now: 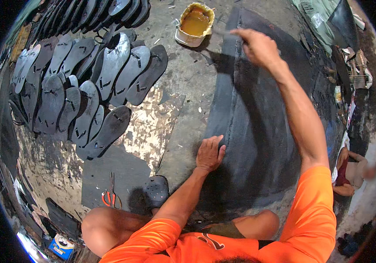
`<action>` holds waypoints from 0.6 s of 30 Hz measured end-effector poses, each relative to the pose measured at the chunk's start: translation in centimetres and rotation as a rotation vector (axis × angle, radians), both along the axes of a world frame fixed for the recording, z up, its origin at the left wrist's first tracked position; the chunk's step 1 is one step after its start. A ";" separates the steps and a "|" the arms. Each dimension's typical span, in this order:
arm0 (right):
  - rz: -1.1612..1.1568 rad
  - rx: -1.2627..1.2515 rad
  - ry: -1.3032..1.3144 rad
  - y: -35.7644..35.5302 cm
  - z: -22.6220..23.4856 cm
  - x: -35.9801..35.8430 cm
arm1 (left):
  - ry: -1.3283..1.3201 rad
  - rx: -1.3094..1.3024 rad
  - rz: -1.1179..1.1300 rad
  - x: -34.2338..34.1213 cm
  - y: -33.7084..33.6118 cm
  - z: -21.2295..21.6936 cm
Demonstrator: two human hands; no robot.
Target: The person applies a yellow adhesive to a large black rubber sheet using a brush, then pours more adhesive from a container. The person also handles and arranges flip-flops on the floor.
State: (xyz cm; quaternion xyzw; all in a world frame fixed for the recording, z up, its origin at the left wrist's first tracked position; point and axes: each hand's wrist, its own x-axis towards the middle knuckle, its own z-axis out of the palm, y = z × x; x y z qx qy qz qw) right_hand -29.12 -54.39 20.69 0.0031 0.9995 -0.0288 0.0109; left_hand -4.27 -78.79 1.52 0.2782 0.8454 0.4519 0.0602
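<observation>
A large black rubber sheet lies on the floor before me, with a seam-like line along its left part. My left hand rests flat on the sheet's left edge, fingers stretched out and holding nothing. Farther off, my right hand is closed around a thin tool, over the sheet's far end. The tool's tip is blurred and points left toward a whitish tub. Inside the tub is an amber, glue-like liquid, and yellow residue crusts its rim.
Many dark flip-flop soles lie in overlapping rows at the left, more at the far left. Orange-handled scissors lie on a dark sheet piece near my clog. Another person is at the right, beyond scraps.
</observation>
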 end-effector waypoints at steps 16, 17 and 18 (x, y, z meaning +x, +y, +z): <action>-0.770 -1.038 0.341 2.0 -13.0 -3.0 | 0.018 0.032 -0.045 -0.3 1.1 -0.3; -0.846 -1.204 0.295 0.8 -13.5 -3.0 | 0.026 0.032 -0.040 -0.2 1.0 -0.1; -0.859 -1.241 0.219 0.5 -13.4 -3.5 | 0.032 0.036 -0.038 -0.3 1.2 -0.1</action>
